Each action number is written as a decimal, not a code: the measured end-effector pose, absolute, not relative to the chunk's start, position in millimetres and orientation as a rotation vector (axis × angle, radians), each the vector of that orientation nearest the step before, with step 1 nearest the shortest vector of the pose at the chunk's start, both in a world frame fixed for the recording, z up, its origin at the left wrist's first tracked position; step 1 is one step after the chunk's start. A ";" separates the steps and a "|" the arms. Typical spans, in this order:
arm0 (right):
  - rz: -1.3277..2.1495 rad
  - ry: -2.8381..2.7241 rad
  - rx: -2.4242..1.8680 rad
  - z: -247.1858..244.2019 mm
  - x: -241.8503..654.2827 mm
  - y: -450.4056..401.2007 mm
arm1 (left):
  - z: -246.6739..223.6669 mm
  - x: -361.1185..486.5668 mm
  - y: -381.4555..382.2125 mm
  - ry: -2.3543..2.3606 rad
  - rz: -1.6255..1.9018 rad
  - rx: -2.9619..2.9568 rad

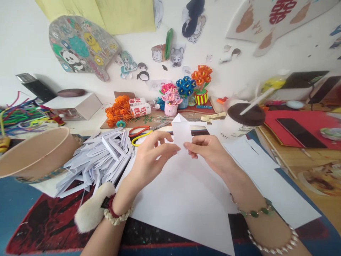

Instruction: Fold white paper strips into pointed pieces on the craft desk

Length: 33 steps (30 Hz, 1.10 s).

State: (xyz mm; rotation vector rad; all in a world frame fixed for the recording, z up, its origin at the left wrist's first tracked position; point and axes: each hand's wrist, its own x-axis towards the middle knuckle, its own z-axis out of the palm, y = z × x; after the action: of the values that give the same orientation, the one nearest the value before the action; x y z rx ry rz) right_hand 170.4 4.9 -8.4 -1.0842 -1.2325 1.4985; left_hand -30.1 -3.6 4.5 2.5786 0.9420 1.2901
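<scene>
A small white paper strip (182,133), its top folded to a point, stands upright above a large white sheet (183,199). My right hand (210,151) pinches the strip's lower right edge between thumb and fingers. To the left of the strip is my left hand (154,154), its fingers curved and apart, the fingertips close to the strip's lower left edge and holding nothing. A big pile of folded white paper pieces (98,160) lies left of my left hand.
Orange and yellow scissors (141,133) lie behind my left hand. A tan bowl (34,153) stands at the left. Beaded flower pots (172,106) line the back. A lidded cup with a straw (243,119) stands back right, near a red folder (293,124).
</scene>
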 end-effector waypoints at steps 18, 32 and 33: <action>1.386 -1.198 -1.089 -10.3 167.2 3.4 | -1.4 -6.3 -12.2 1.170 1.016 1.619; 1.392 -1.256 -1.062 -11.6 166.5 3.2 | -3.1 4.2 -17.3 1.212 1.038 1.510; 1.394 -1.260 -1.062 -11.3 166.4 3.1 | -3.1 4.5 -17.4 1.224 1.040 1.512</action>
State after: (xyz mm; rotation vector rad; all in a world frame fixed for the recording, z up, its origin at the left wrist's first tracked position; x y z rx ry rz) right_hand 166.4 3.1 -11.3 -1.0623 -1.2595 1.3942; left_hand 4.5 -17.4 -3.1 1.5120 1.2238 1.0402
